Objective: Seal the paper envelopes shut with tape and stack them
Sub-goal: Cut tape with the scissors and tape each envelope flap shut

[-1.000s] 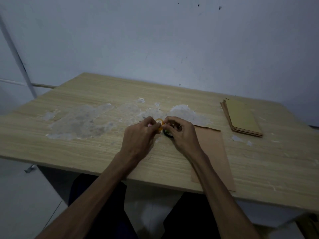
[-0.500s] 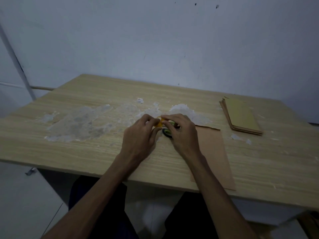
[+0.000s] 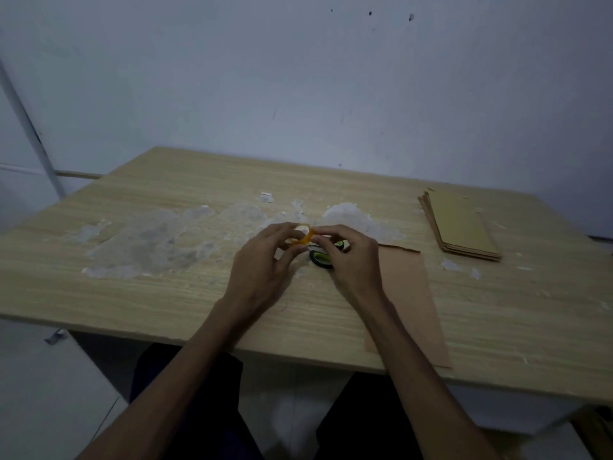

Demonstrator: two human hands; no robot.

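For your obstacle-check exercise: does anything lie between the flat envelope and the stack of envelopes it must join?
Nothing visible does. Between the flat envelope and the stack lies bare table with only small white scraps.

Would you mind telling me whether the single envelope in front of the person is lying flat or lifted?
Flat. The single envelope lies spread on the table, its near end overhanging the edge; neither hand touches it.

Dim blue-grey wall (image 3: 298, 78), wooden table (image 3: 166, 293)
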